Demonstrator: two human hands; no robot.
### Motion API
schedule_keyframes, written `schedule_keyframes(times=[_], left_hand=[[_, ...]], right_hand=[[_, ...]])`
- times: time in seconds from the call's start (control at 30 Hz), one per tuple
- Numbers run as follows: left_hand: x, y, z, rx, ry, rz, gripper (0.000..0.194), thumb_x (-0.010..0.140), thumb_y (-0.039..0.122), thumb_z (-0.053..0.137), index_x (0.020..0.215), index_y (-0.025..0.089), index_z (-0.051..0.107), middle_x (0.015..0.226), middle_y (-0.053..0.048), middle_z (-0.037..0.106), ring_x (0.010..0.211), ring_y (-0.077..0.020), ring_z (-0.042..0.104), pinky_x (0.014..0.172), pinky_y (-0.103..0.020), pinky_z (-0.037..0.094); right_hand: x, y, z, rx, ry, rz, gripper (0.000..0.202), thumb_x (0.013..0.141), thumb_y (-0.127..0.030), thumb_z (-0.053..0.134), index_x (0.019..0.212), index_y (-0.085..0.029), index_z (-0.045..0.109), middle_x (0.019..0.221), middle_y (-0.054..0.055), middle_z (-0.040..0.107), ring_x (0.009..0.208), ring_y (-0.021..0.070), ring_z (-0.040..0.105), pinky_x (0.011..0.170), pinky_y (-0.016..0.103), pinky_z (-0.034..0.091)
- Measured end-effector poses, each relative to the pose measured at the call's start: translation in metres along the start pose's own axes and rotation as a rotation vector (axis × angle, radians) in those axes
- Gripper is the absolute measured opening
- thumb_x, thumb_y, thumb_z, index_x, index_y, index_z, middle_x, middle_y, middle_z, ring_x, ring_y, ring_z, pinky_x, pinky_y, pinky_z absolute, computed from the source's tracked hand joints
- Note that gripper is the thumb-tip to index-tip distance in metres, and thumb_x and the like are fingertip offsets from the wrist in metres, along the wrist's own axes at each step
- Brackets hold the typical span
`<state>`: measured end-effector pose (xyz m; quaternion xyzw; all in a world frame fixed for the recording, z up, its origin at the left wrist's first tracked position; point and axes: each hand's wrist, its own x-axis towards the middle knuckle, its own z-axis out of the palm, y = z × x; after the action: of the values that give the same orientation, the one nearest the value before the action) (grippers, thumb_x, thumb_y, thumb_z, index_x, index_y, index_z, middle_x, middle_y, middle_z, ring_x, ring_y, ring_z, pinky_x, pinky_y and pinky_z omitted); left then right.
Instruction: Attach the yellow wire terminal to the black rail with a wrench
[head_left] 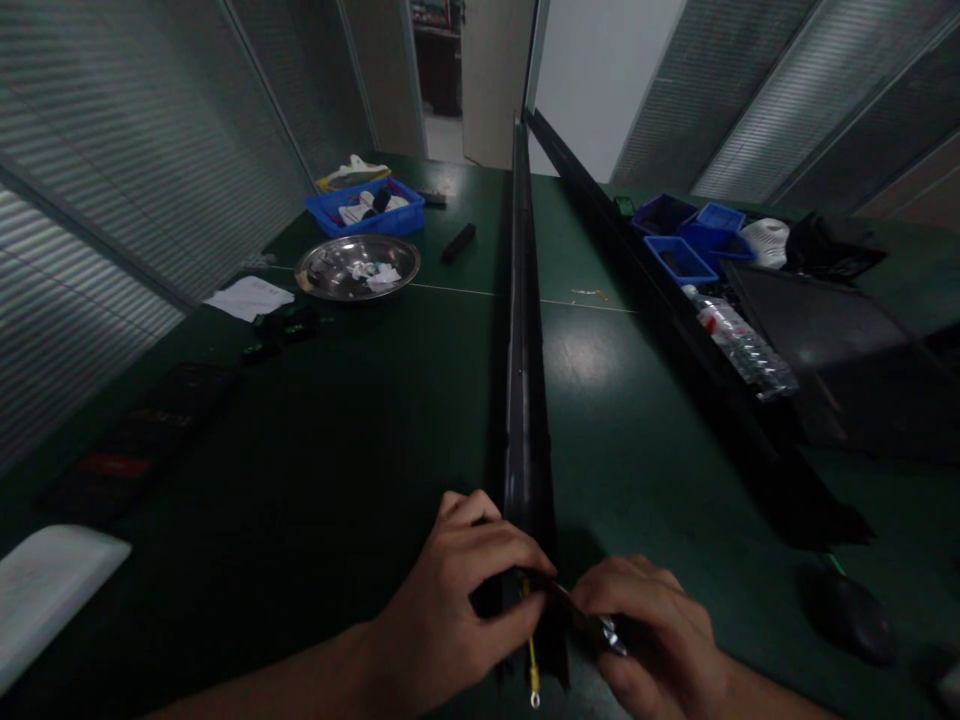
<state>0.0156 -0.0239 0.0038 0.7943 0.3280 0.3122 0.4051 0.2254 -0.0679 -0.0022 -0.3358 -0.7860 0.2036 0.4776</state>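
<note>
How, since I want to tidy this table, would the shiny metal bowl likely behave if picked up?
The metal bowl looks thin-walled, so it is probably stiff and fairly light for its width. Its smooth, polished surface may feel slippery. It is wide and shallow, so the loose white scraps inside could slide or spill if it tilts.

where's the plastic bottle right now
In the head view, the plastic bottle lies on the right side of the green table, between the long black strip and the dark flat panel, just nearer than the blue bins.
</note>
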Motion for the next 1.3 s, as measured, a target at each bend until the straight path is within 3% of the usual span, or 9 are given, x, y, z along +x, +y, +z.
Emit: schedule_keyframes(times=[0.37, 0.7, 1.3], left_hand=[[-0.0009, -0.0034, -0.0011, 0.041, -0.004, 0.033, 0.034, 0.088, 0.009, 0.073, 0.111, 0.034, 0.077, 0.101, 0.005, 0.075, 0.09, -0.0178, 0.063, 0.083, -0.039, 0.034], [0.0001, -0.0001, -0.001, -0.011, 0.03, -0.001, 0.026, 0.082, 0.005, 0.074, 0.095, 0.027, 0.076, 0.09, 0.006, 0.072, 0.086, -0.0165, 0.062, 0.083, -0.037, 0.032], [-0.002, -0.0008, -0.0003, 0.017, -0.005, -0.001, 0.026, 0.085, 0.009, 0.071, 0.101, 0.028, 0.076, 0.086, 0.005, 0.072, 0.085, -0.0184, 0.059, 0.084, -0.038, 0.032]], right_hand=[[-0.0004, -0.0009, -0.0014, 0.005, -0.029, 0.007, 0.026, 0.11, -0.039, 0.042, 0.115, -0.017, 0.055, 0.07, 0.003, 0.071, 0.055, 0.0151, 0.07, 0.052, 0.026, 0.053], [0.0055, -0.004, -0.0058, 0.035, -0.054, -0.012, 0.026, 0.11, -0.031, 0.041, 0.118, -0.015, 0.06, 0.077, 0.004, 0.072, 0.064, 0.0149, 0.071, 0.057, 0.024, 0.057], [0.0047, -0.0034, -0.0004, 0.102, -0.031, 0.006, 0.027, 0.11, -0.035, 0.046, 0.112, -0.016, 0.064, 0.073, 0.002, 0.071, 0.061, 0.0131, 0.069, 0.06, 0.024, 0.055]])
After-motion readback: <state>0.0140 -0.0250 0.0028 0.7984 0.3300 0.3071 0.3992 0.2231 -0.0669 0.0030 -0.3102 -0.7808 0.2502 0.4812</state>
